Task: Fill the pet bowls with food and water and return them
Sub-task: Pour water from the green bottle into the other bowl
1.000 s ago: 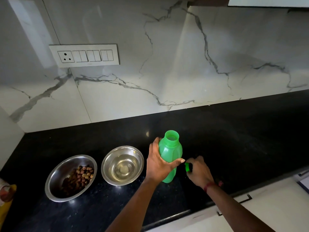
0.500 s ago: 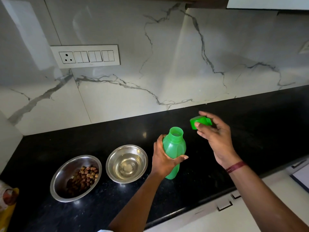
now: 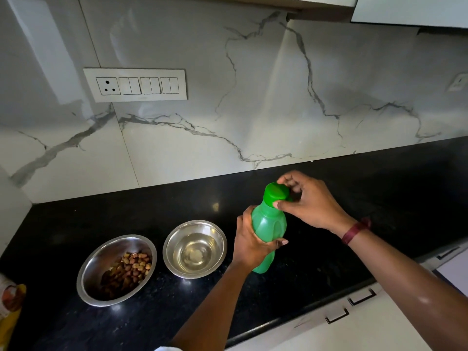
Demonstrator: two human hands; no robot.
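Centre frame: left hand (image 3: pixel 249 245) grip clamps green plastic bottle (image 3: pixel 269 231) w/ base on black worktop (image 3: pixel 354 249), right hand (image 3: pixel 307 200) grip pinches round green cap (image 3: pixel 275 193); seat square, twist snug.

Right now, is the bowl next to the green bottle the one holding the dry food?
No, the bowl beside the green bottle holds clear water; the kibble sits in the farther bowl to its left.

White veined marble wall (image 3: pixel 253 97) with switch panel (image 3: pixel 135 84) above black countertop (image 3: pixel 379 188).
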